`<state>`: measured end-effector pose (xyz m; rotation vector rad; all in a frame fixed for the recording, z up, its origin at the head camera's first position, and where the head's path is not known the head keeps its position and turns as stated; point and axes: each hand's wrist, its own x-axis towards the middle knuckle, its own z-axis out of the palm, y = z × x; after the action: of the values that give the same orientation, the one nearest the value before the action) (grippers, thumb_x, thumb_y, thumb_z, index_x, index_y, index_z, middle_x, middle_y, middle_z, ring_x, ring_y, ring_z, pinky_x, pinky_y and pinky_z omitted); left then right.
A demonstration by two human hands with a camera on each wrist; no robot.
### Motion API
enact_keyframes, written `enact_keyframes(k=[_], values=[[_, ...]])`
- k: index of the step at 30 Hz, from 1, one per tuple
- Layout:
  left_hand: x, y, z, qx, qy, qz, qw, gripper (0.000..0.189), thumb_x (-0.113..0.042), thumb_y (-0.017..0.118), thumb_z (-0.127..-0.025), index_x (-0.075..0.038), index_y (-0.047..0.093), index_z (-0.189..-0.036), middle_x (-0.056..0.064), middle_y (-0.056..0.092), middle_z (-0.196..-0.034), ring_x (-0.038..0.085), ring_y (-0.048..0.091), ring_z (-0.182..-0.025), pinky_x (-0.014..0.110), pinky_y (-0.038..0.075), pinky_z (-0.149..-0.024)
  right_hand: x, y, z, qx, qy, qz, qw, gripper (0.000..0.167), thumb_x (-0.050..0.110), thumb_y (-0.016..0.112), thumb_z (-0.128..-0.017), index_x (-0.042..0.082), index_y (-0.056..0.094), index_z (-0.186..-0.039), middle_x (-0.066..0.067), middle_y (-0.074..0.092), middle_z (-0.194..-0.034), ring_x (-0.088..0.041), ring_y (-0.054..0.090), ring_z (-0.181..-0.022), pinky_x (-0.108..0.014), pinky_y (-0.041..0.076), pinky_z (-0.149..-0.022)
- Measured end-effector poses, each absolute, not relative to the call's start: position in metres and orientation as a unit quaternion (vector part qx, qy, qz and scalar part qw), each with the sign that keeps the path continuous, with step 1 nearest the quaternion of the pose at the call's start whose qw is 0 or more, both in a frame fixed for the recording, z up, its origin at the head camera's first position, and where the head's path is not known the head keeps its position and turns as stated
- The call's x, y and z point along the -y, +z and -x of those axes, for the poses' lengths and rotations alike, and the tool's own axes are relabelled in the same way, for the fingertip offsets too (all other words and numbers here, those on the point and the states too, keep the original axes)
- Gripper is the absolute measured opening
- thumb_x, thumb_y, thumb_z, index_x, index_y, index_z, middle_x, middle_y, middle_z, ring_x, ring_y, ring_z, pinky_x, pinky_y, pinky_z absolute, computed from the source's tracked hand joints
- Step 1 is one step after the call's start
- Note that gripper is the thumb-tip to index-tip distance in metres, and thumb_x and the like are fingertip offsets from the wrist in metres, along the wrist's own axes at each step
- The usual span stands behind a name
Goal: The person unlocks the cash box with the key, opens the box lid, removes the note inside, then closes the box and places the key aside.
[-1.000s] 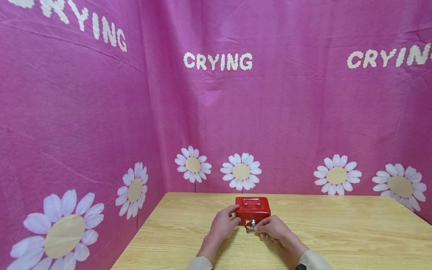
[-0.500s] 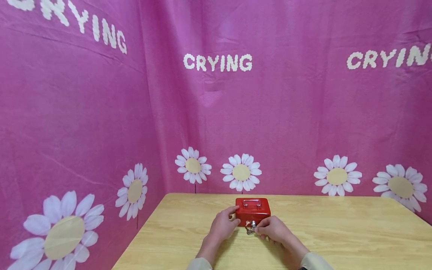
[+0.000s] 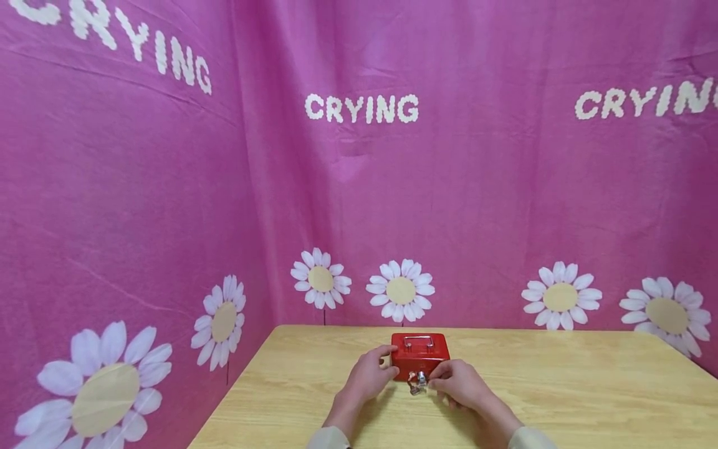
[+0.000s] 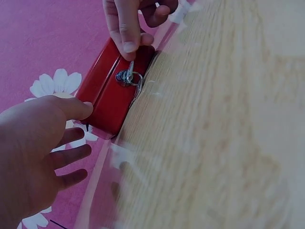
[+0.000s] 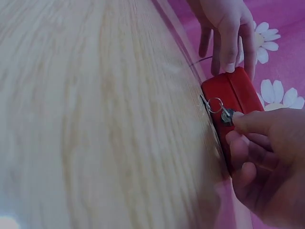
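low in the middle of the head view, the box (image 3: 421, 355) sat on the table (image 3: 589, 386), lid closed, lock (image 3: 422, 376) on its near side. little had changed since the earlier pictures: box, table and curtain (image 3: 477, 187) all lay slightly lower in the frame, probably just a tilt of the view, and the right hand (image 3: 460, 381) had edged a touch toward the right of the frame, relative to the lock. at the upper middle of the left wrist view, its thumb and finger pinched the key (image 4: 130, 69), which stood in the lock, the ring (image 5: 216, 98) hanging beside it. at the box's left end the left hand (image 3: 366, 373) rested its thumb, lower fingers spread and off the box. this suggested the key was being worked while the box was steadied; whether the lock had yielded could not be told.
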<state>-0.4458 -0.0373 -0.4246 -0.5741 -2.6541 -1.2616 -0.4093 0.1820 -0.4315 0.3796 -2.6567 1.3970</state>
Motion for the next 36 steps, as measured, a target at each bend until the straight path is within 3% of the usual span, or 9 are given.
enact_keyframes(k=[8, 13, 24, 36], values=[[0.037, -0.423, 0.446, 0.887, -0.415, 0.188, 0.075, 0.052, -0.018, 0.067, -0.093, -0.014, 0.053, -0.142, 0.014, 0.059, -0.138, 0.037, 0.059, -0.122, 0.054, 0.05, -0.097, -0.187, -0.431, 0.412, 0.875, 0.459, -0.12, 0.096, 0.01, 0.015, 0.072, -0.086, 0.007, 0.069, -0.09, -0.002, 0.063, -0.068, -0.009, 0.049, -0.044, -0.023, 0.04, -0.039], [0.038, -0.423, 0.446, 0.888, -0.414, 0.184, 0.078, 0.052, -0.019, 0.068, -0.093, -0.014, 0.053, -0.142, 0.014, 0.06, -0.137, 0.036, 0.059, -0.122, 0.053, 0.05, -0.097, -0.189, -0.426, 0.412, 0.878, 0.451, -0.098, 0.128, 0.011, 0.017, 0.075, -0.084, 0.009, 0.071, -0.089, 0.0, 0.062, -0.074, -0.01, 0.053, -0.057, -0.023, 0.045, -0.049], [0.038, -0.419, 0.449, 0.889, -0.412, 0.181, 0.082, 0.051, -0.021, 0.067, -0.092, -0.014, 0.053, -0.141, 0.014, 0.061, -0.136, 0.036, 0.059, -0.122, 0.055, 0.048, -0.098, -0.197, -0.425, 0.415, 0.877, 0.442, -0.06, 0.178, 0.01, 0.021, 0.077, -0.084, 0.015, 0.072, -0.09, 0.003, 0.061, -0.075, -0.008, 0.048, -0.066, -0.023, 0.039, -0.059], [0.035, -0.417, 0.449, 0.889, -0.424, 0.155, 0.073, 0.049, -0.023, 0.071, -0.091, -0.017, 0.058, -0.138, 0.009, 0.062, -0.135, 0.033, 0.058, -0.122, 0.055, 0.049, -0.097, -0.199, -0.426, 0.417, 0.873, 0.435, -0.031, 0.217, 0.03, 0.024, 0.078, -0.082, 0.008, 0.071, -0.106, -0.006, 0.062, -0.096, -0.017, 0.054, -0.083, -0.029, 0.042, -0.073]])
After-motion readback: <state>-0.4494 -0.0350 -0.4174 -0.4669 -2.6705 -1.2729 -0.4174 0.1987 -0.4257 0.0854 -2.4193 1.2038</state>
